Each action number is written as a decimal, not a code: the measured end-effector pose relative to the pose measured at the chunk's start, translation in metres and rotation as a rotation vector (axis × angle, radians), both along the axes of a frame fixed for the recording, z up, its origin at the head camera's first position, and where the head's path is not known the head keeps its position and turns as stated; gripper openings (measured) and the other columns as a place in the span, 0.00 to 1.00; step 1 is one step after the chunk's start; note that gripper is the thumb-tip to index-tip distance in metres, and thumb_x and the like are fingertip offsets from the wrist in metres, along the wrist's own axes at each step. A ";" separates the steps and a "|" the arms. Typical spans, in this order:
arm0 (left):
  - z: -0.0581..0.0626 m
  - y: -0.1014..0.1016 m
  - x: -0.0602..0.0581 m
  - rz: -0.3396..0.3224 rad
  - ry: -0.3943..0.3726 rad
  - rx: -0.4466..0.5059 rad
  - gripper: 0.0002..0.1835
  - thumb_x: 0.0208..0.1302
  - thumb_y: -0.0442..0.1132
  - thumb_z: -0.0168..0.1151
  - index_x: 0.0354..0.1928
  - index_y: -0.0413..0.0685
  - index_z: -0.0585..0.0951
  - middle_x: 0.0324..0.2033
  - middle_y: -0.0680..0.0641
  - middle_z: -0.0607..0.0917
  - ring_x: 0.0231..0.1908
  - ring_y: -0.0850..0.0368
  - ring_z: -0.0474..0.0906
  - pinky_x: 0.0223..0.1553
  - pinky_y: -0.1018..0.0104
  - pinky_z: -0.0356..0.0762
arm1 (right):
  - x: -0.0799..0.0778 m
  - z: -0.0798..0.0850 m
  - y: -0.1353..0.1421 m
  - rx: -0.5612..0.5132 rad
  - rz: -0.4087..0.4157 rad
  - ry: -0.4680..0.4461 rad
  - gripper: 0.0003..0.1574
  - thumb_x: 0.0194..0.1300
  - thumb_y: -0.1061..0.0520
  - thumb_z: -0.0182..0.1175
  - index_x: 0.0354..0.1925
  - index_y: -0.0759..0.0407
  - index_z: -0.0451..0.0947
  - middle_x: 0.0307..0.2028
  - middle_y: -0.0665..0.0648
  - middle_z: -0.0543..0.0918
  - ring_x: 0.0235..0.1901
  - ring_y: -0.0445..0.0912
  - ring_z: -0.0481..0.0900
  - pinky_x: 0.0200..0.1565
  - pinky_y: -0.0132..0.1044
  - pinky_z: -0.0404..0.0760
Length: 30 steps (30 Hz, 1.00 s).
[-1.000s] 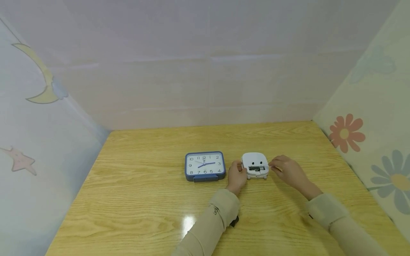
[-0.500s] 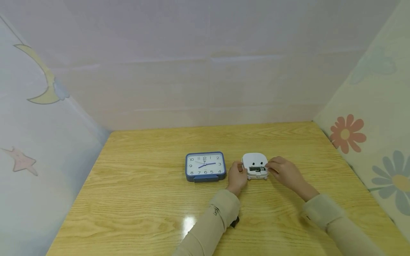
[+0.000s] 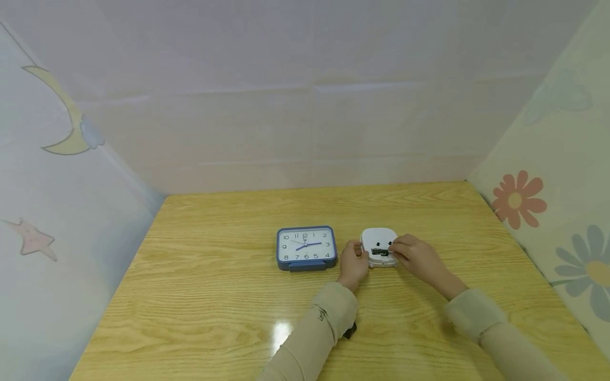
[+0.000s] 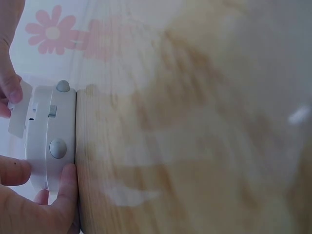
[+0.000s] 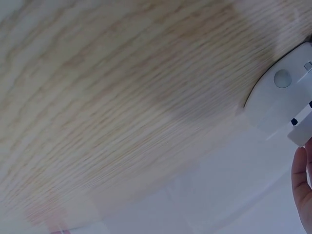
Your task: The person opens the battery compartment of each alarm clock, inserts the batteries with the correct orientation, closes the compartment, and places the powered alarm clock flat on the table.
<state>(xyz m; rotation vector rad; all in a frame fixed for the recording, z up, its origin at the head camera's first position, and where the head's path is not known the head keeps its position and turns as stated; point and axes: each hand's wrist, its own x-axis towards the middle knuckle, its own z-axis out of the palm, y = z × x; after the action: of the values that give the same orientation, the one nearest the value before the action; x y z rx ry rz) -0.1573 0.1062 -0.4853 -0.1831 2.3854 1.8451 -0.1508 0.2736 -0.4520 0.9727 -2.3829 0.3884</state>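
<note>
A small white clock (image 3: 378, 235) lies face down on the table, its back up and its battery compartment (image 3: 380, 252) uncovered, with a dark battery visible inside. My left hand (image 3: 353, 265) holds the clock's left side, thumb and fingers around the edge in the left wrist view. Between thumb and fingers my right hand (image 3: 420, 259) pinches a white battery cover (image 4: 19, 114), tilted just above the clock's back. In the right wrist view the same cover (image 5: 303, 130) sits close over the casing; whether it touches cannot be told.
A blue rectangular alarm clock (image 3: 306, 247) lies face up just left of my left hand. The wooden table (image 3: 214, 296) meets a pale back wall and printed side walls. Something small and black (image 3: 350, 332) shows beside my left sleeve.
My right hand has moved left with the battery cover, from beside the white clock to over the right part of its back. My left hand keeps its hold.
</note>
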 end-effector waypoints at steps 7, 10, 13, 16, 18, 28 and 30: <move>0.000 0.001 0.000 0.011 0.013 -0.008 0.11 0.59 0.30 0.57 0.45 0.42 0.75 0.29 0.50 0.76 0.32 0.59 0.72 0.34 0.67 0.71 | -0.002 -0.003 -0.005 -0.010 0.029 0.011 0.14 0.33 0.71 0.71 0.25 0.66 0.81 0.28 0.58 0.79 0.30 0.51 0.78 0.30 0.42 0.78; -0.001 0.001 0.000 0.015 0.019 -0.008 0.11 0.59 0.30 0.58 0.45 0.41 0.75 0.28 0.50 0.76 0.31 0.60 0.72 0.33 0.68 0.71 | -0.003 -0.005 -0.007 -0.004 0.031 0.007 0.13 0.34 0.71 0.71 0.25 0.66 0.81 0.28 0.57 0.79 0.30 0.50 0.78 0.29 0.41 0.79; -0.002 0.001 0.000 0.016 0.037 -0.014 0.11 0.58 0.29 0.58 0.45 0.41 0.75 0.27 0.50 0.77 0.30 0.60 0.73 0.32 0.69 0.71 | -0.003 -0.005 -0.009 0.005 0.030 0.009 0.12 0.34 0.70 0.71 0.25 0.65 0.81 0.28 0.56 0.79 0.30 0.50 0.77 0.29 0.40 0.78; -0.003 0.001 0.000 0.019 0.048 -0.019 0.11 0.58 0.29 0.58 0.44 0.40 0.75 0.27 0.49 0.78 0.29 0.60 0.74 0.31 0.69 0.72 | -0.003 -0.004 -0.011 0.010 0.035 0.012 0.12 0.34 0.70 0.71 0.24 0.65 0.81 0.27 0.56 0.79 0.29 0.49 0.77 0.29 0.41 0.78; -0.003 0.002 0.000 0.019 0.059 -0.025 0.11 0.58 0.29 0.58 0.44 0.39 0.74 0.27 0.49 0.78 0.29 0.60 0.74 0.30 0.70 0.72 | -0.003 -0.004 -0.013 0.014 0.033 0.013 0.12 0.34 0.70 0.71 0.24 0.65 0.81 0.27 0.56 0.79 0.29 0.49 0.77 0.29 0.40 0.78; -0.001 0.001 0.000 0.005 0.032 -0.015 0.11 0.59 0.30 0.57 0.45 0.40 0.74 0.28 0.49 0.77 0.30 0.60 0.74 0.31 0.69 0.72 | -0.006 -0.007 -0.015 0.022 0.030 0.002 0.12 0.35 0.69 0.71 0.24 0.65 0.81 0.27 0.56 0.78 0.29 0.49 0.77 0.29 0.40 0.78; -0.001 0.001 0.000 0.003 0.021 -0.011 0.11 0.60 0.31 0.57 0.46 0.41 0.74 0.29 0.49 0.77 0.31 0.60 0.74 0.32 0.68 0.72 | -0.007 -0.008 -0.015 0.019 0.030 0.007 0.12 0.35 0.69 0.71 0.24 0.65 0.81 0.27 0.56 0.78 0.29 0.49 0.77 0.29 0.40 0.78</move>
<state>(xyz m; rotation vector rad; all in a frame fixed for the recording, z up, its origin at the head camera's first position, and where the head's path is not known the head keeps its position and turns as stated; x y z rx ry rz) -0.1577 0.1070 -0.4858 -0.1693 2.4105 1.8450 -0.1579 0.2582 -0.4605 1.0183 -2.3722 0.3741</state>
